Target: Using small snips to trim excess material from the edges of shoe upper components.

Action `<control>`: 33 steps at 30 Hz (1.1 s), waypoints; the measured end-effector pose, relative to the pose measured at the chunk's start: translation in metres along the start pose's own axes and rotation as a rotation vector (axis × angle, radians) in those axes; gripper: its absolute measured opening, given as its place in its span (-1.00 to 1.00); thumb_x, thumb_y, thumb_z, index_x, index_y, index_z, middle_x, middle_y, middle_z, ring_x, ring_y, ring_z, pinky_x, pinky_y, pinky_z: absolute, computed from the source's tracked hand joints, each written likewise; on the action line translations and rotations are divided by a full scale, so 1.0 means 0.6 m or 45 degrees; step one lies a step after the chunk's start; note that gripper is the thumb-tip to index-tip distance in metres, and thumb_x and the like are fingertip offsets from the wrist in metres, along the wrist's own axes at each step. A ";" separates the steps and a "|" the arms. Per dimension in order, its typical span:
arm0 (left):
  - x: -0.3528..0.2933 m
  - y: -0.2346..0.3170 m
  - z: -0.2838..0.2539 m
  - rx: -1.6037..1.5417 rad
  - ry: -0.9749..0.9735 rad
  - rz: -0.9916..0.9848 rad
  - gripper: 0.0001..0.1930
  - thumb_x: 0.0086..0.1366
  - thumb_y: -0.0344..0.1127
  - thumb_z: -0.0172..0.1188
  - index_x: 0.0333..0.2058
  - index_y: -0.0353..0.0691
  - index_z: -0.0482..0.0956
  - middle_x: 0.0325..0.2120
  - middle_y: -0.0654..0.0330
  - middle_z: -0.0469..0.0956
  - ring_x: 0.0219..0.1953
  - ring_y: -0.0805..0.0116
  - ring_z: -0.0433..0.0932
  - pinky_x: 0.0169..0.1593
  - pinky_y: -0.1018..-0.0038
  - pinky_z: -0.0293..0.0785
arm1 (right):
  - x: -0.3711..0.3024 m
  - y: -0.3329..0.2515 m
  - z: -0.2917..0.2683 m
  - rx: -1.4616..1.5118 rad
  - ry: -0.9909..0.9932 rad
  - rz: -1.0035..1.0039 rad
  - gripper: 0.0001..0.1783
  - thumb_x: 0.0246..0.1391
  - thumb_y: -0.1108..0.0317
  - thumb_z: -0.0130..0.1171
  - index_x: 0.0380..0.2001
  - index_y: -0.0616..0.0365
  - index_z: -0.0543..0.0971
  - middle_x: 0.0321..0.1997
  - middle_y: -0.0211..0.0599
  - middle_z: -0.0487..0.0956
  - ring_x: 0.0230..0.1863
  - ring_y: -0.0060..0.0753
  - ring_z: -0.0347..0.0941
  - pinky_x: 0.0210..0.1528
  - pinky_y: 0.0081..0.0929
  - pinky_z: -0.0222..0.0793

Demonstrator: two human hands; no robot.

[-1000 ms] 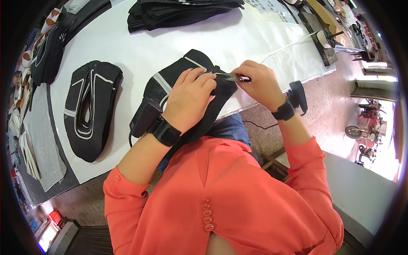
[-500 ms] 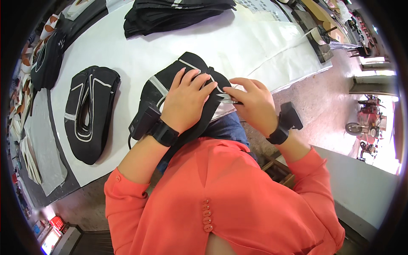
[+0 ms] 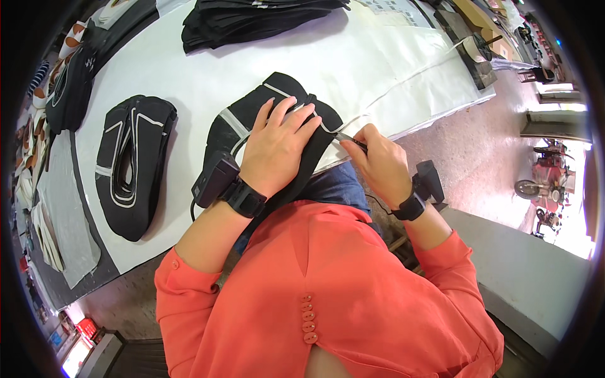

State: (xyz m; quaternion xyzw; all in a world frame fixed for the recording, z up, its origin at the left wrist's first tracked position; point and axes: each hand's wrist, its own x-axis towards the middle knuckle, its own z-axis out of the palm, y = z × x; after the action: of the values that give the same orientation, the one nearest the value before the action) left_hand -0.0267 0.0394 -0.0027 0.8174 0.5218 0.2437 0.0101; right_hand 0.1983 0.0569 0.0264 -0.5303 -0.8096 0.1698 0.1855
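Observation:
A black padded fabric piece [image 3: 258, 101] with narrow white strips along its seams lies at the table's near edge. My left hand [image 3: 275, 148] rests flat on it with fingers spread, hiding its middle. Just off the piece's right edge, my right hand [image 3: 382, 160] is closed around a small bladed tool [image 3: 358, 143] with a pale metal tip and dark handle. The tip points at the end of a white strip at that edge; whether it touches, I cannot tell. A thin white tape [image 3: 413, 75] stretches from a roll [image 3: 474, 50] at the upper right down toward this spot.
The table [image 3: 378, 63] has a white covering. A black piece with white trim [image 3: 135, 170] lies at the left, and a stack of black fabric pieces [image 3: 258, 25] at the far side. More dark pieces [image 3: 69, 94] sit at the far left. A motorbike [image 3: 542, 189] stands off to the right.
My right hand has shifted slightly down and right, and its fingers have drawn in around the tool. The white tape now shows down to the piece's edge. My left hand stays in place.

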 end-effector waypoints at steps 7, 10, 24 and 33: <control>0.002 -0.005 -0.004 -0.030 -0.034 -0.007 -0.66 0.32 -0.38 0.15 0.05 -0.10 0.65 0.15 0.25 0.54 0.29 0.09 0.37 0.40 0.03 0.19 | 0.004 0.002 0.018 0.120 0.113 0.009 -0.69 0.24 0.13 0.30 -0.35 0.13 0.49 -0.55 -0.18 0.59 -0.50 -0.01 0.57 -0.46 -0.20 0.43; 0.005 0.002 -0.013 0.006 -0.075 -0.012 -0.66 0.31 -0.15 0.26 0.05 0.03 0.67 0.16 0.26 0.53 0.32 0.08 0.35 0.41 -0.04 0.16 | 0.004 0.007 0.017 0.230 0.197 0.037 -0.72 0.26 0.18 0.30 -0.33 0.15 0.50 -0.54 -0.16 0.59 -0.50 -0.02 0.57 -0.45 -0.22 0.43; -0.084 -0.037 -0.104 -0.694 0.113 -0.598 -0.52 0.33 -0.30 0.30 0.21 -0.20 0.48 0.15 0.05 0.52 0.24 0.07 0.46 0.33 0.19 0.28 | 0.028 -0.033 -0.006 0.412 -0.109 0.084 -0.75 0.17 0.22 0.36 -0.29 0.17 0.59 -0.51 -0.15 0.60 -0.49 -0.16 0.55 -0.41 -0.34 0.41; -0.218 -0.043 -0.224 -1.408 0.104 -1.555 -0.50 0.53 -0.14 0.10 0.32 -0.25 0.36 0.22 0.16 0.44 0.23 0.29 0.48 0.22 0.32 0.44 | 0.054 -0.065 0.030 0.366 -0.592 -0.322 -0.73 0.03 0.18 0.42 -0.29 0.08 0.61 -0.43 -0.19 0.66 -0.39 -0.07 0.61 -0.33 -0.22 0.44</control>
State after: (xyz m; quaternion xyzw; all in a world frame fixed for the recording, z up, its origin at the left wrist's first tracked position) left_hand -0.1477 -0.0929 0.0582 0.2570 0.6790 0.4465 0.5230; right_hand 0.1468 0.0707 0.0329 -0.3404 -0.8577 0.3752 0.0881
